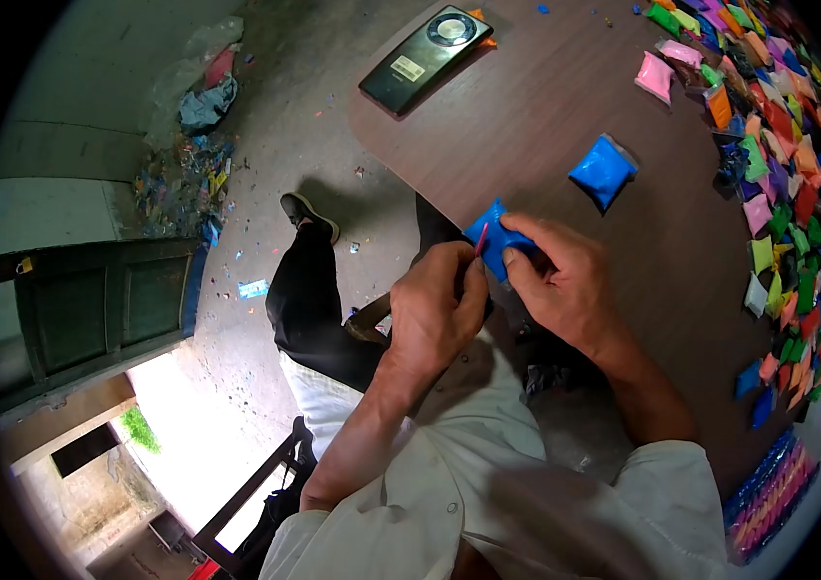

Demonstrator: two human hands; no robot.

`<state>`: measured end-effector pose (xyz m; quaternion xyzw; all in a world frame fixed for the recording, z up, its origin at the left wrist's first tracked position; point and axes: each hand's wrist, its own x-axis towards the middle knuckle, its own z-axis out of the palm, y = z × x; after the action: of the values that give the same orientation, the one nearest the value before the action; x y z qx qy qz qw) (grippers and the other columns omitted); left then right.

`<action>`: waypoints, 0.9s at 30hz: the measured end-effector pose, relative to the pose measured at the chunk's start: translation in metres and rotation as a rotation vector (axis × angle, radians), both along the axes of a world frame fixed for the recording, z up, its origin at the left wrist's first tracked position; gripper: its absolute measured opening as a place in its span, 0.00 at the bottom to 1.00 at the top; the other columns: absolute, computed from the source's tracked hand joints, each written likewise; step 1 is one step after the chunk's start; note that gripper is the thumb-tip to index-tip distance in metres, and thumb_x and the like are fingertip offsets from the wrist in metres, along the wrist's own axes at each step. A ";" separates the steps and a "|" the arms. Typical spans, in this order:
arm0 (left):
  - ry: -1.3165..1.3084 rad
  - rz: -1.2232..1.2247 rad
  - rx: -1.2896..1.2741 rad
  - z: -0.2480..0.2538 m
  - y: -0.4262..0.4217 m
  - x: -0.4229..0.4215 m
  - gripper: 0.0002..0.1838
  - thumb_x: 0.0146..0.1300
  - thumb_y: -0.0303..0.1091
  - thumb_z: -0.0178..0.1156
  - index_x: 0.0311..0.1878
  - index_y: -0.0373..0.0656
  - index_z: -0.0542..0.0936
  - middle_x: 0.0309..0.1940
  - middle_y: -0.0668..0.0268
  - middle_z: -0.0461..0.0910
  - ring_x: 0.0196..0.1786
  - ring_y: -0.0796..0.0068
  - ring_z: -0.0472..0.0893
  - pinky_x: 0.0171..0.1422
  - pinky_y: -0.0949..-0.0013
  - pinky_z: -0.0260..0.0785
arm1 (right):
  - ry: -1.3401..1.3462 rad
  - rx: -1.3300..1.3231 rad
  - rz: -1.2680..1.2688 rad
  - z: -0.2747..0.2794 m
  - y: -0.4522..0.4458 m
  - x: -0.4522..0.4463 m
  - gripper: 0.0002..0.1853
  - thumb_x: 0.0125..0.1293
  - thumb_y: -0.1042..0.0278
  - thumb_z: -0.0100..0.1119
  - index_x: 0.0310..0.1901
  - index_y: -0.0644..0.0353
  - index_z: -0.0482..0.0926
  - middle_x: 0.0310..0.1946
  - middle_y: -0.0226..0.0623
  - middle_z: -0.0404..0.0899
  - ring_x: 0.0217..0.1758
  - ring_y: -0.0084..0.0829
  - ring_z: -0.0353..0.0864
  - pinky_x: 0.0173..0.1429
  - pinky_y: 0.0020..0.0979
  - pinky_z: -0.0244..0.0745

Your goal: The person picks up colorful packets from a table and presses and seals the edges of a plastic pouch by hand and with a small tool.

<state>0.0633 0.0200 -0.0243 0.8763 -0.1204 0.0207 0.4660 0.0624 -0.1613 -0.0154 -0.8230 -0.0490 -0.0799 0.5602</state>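
My right hand (565,275) pinches a small blue packet (498,237) between thumb and fingers, over the edge of the brown table. Against the packet's left side, my left hand (438,298) is closed with thumb and fingers together. A thin pink strip or stick (482,239) stands up from its fingertips and touches the packet; I cannot tell exactly what it is. A second blue packet (604,172) lies on the table, above and to the right of my right hand.
A large heap of colourful small packets (802,193) covers the right side of the table (527,106). A phone (427,60) lies face down near the far left corner. Litter (183,184) is piled on the floor by the wall. A green door (91,309) stands at left.
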 end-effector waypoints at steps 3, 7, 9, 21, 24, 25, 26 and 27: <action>-0.094 -0.046 0.042 0.004 0.002 0.001 0.08 0.66 0.23 0.65 0.46 0.36 0.81 0.30 0.57 0.82 0.28 0.69 0.84 0.32 0.68 0.75 | 0.007 -0.071 0.021 0.003 0.001 0.000 0.16 0.64 0.72 0.66 0.52 0.66 0.82 0.37 0.48 0.85 0.30 0.43 0.84 0.36 0.38 0.80; -0.150 -0.067 0.081 0.003 0.003 -0.001 0.09 0.65 0.23 0.65 0.47 0.37 0.81 0.30 0.56 0.82 0.27 0.64 0.83 0.32 0.65 0.74 | 0.028 -0.136 -0.010 0.002 0.000 -0.001 0.16 0.64 0.71 0.67 0.52 0.66 0.83 0.35 0.48 0.85 0.28 0.41 0.84 0.35 0.37 0.79; -0.171 -0.107 0.066 0.004 0.002 -0.002 0.09 0.64 0.22 0.66 0.47 0.38 0.81 0.30 0.56 0.82 0.27 0.62 0.83 0.32 0.63 0.74 | 0.048 -0.118 -0.014 0.002 -0.001 -0.001 0.17 0.63 0.70 0.68 0.52 0.66 0.83 0.34 0.49 0.84 0.27 0.40 0.84 0.34 0.37 0.79; -0.274 -0.043 0.223 0.002 0.007 0.023 0.04 0.65 0.25 0.70 0.38 0.39 0.82 0.27 0.58 0.82 0.24 0.64 0.82 0.28 0.65 0.72 | 0.004 -0.112 -0.014 -0.002 -0.002 0.000 0.17 0.61 0.70 0.70 0.51 0.67 0.82 0.34 0.50 0.84 0.34 0.49 0.85 0.39 0.41 0.79; -0.265 -0.038 0.240 0.007 0.005 0.018 0.05 0.64 0.25 0.70 0.37 0.38 0.82 0.26 0.58 0.81 0.24 0.63 0.82 0.28 0.65 0.72 | 0.022 -0.114 -0.022 -0.003 -0.002 -0.001 0.17 0.61 0.70 0.70 0.51 0.66 0.82 0.34 0.51 0.83 0.34 0.49 0.85 0.39 0.42 0.79; -0.263 -0.039 0.240 0.007 0.004 0.014 0.05 0.64 0.25 0.70 0.37 0.38 0.82 0.26 0.58 0.81 0.24 0.63 0.82 0.28 0.65 0.72 | 0.024 -0.113 -0.023 -0.004 -0.002 -0.002 0.17 0.61 0.70 0.70 0.51 0.66 0.82 0.34 0.51 0.83 0.34 0.49 0.85 0.39 0.42 0.79; -0.296 -0.098 0.224 0.007 0.001 0.010 0.05 0.64 0.25 0.70 0.37 0.38 0.82 0.24 0.58 0.80 0.24 0.62 0.82 0.28 0.64 0.72 | 0.032 -0.099 -0.030 -0.004 -0.001 -0.002 0.17 0.61 0.70 0.70 0.51 0.66 0.82 0.33 0.51 0.83 0.34 0.50 0.85 0.39 0.42 0.79; -0.330 -0.155 0.208 0.007 0.000 0.008 0.05 0.64 0.25 0.70 0.36 0.38 0.81 0.23 0.58 0.79 0.23 0.61 0.82 0.28 0.64 0.71 | 0.038 -0.084 -0.034 -0.005 0.000 -0.001 0.17 0.61 0.70 0.70 0.51 0.66 0.82 0.33 0.51 0.83 0.34 0.50 0.85 0.39 0.42 0.79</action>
<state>0.0713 0.0202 -0.0168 0.8926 -0.2635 0.1157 0.3472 0.0618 -0.1617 -0.0201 -0.8480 -0.0277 -0.0715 0.5245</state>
